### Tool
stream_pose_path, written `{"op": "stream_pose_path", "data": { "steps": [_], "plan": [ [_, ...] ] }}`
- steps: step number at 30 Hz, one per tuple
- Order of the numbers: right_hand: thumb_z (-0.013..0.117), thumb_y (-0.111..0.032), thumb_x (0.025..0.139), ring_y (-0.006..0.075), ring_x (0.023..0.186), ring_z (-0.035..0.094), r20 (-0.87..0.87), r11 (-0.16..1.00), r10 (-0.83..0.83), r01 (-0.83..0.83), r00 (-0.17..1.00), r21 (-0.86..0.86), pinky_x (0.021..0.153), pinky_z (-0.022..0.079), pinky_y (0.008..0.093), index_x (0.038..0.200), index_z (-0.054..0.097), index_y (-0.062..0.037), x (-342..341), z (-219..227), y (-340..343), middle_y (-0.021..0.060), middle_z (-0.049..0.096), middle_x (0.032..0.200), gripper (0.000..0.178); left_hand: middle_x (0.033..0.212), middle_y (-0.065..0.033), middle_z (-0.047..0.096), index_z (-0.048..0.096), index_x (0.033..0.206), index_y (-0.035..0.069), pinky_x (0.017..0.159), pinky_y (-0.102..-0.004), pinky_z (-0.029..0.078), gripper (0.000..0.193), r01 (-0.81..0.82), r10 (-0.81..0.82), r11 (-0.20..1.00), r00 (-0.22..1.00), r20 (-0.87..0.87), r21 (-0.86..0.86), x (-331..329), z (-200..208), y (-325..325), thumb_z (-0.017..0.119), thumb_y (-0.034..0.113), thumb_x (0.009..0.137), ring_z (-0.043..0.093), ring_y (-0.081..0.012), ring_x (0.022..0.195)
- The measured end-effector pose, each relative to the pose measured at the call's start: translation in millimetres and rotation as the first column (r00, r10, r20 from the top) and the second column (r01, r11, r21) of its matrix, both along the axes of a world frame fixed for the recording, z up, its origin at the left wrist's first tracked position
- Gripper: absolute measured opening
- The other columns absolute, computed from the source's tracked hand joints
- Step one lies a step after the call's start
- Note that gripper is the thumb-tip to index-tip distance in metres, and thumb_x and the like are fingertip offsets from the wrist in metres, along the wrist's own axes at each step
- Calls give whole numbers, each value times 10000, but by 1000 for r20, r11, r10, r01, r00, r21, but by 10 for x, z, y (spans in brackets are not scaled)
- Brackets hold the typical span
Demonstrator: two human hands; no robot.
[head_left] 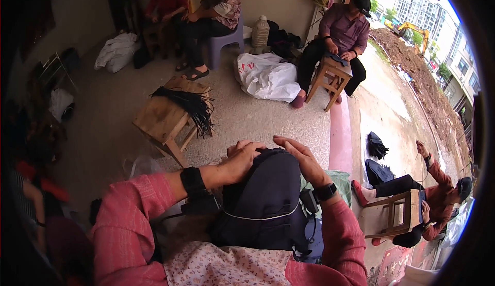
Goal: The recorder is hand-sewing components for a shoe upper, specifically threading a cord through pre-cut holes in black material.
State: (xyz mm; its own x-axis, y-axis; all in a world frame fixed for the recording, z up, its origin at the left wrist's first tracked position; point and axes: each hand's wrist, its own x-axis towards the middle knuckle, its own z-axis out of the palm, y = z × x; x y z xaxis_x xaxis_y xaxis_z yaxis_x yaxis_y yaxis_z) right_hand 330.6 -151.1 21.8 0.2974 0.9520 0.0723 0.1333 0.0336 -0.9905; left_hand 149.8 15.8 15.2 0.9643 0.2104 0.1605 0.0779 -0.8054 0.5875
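Note:
A dark, rounded cloth bundle [268, 188] lies in front of me over my lap, with a thin pale cord [263, 218] running across its near part. My left hand [240, 162] is on the bundle's far left edge, its fingers bent over the top. My right hand [304, 161] rests against the far right edge, with its fingers stretched out toward the left hand. Whatever the left fingertips grip is partly hidden behind the bundle. A floral apron [227, 265] covers my lap. Dark straps and small boxes sit on both wrists.
Ahead on the left stands a wooden stool [162, 118] with black strips [188, 105] on it. A white sack [268, 77] lies farther off. People work at stools at the far right and right side. Dark bundles [378, 171] lie on the ground to the right.

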Motion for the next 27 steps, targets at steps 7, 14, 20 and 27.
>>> {"op": "stream_pose_path", "data": {
  "steps": [7, 14, 20, 27],
  "plan": [
    [282, -557, 1031, 230, 1351, 419, -286, 937, 255, -309, 924, -164, 1150, 266, 312, 1413, 463, 15, 6, -122, 213, 151, 473, 1450, 711, 1372, -130, 496, 431, 1407, 34, 1099, -345, 358, 560, 52, -123, 771, 990, -68, -635, -152, 77, 196, 637, 154, 900, 450, -216, 1281],
    [278, -550, 1036, 199, 1337, 423, -287, 933, 254, -312, 924, -179, 1144, 270, 294, 1412, 451, 22, 82, -208, -48, 130, 490, 1426, 706, 1213, -62, 620, 578, 1261, 6, 926, -246, 478, 307, 235, -236, 713, 968, 89, -660, -328, 420, 152, 510, 106, 979, 571, -102, 1061],
    [389, -496, 1033, 197, 1325, 431, -163, 954, 250, -271, 955, -125, 1120, 303, 288, 1434, 417, 12, -114, 61, -132, 130, 488, 1415, 648, 1114, -90, 656, 599, 1175, -45, 897, -284, 488, 282, 223, -274, 699, 961, 34, -680, -303, 386, 212, 553, 113, 946, 565, -101, 1030],
    [608, -400, 961, 263, 1291, 484, 183, 990, 78, -98, 980, 99, 1054, 409, 371, 1490, 343, -83, -220, 506, -76, 167, 489, 1398, 671, 1043, -20, 660, 659, 1086, -32, 781, -243, 515, 191, 141, -211, 591, 977, 16, -794, -226, 422, 119, 591, 60, 933, 584, -73, 914]
  ]
}}
